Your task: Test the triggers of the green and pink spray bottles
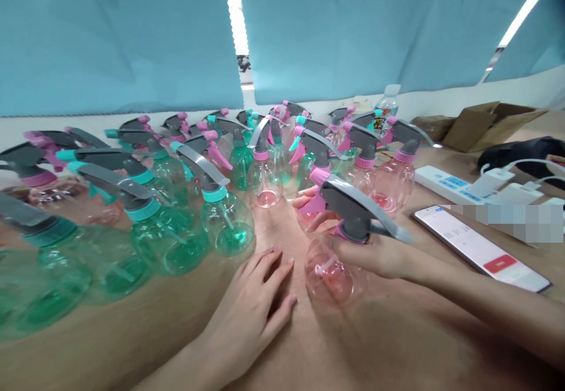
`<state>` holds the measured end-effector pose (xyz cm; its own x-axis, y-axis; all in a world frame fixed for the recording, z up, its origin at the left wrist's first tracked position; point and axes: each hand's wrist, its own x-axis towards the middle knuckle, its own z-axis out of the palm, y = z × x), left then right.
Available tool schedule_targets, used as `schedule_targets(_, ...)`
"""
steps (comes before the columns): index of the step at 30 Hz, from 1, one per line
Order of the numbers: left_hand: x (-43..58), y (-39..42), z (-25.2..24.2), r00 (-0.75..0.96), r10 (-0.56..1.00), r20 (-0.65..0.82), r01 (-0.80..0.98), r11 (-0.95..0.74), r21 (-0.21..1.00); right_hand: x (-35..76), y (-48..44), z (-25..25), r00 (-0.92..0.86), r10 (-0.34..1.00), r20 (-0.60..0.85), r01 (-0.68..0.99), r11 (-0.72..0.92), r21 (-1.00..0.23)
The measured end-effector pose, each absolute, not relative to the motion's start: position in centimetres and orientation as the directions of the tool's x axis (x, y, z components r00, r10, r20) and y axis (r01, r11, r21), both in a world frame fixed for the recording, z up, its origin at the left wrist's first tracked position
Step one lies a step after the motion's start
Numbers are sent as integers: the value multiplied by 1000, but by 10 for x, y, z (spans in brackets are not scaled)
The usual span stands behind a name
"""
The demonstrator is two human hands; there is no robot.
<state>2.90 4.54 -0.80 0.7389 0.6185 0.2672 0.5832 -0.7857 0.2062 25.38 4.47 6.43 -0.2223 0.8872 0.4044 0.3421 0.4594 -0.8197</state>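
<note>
My right hand is wrapped round the neck of a clear pink spray bottle, its fingers behind the pink trigger. The bottle has a grey sprayer head with a pink nozzle, and it is at the table surface. My left hand lies flat on the table, fingers spread, holding nothing, a little left of that bottle. Closest to its fingertips stands a green spray bottle with a turquoise collar. Another pink spray bottle stands just behind.
Many green and pink spray bottles crowd the left and back. To the right lie a phone, a white power strip with plugged-in chargers, a cardboard box and a black object. A labelled drink bottle stands behind.
</note>
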Motion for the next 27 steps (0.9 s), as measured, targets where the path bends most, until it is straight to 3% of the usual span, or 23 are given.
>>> schedule_targets(20,31,47,-6,740,617,269,578,-787,214,251,44,71,-221,887,405,375,461,-804)
schedule_targets(27,31,46,-4,737,619,270,578,-785,222,255,45,66,-232,899,372,276,428,-861)
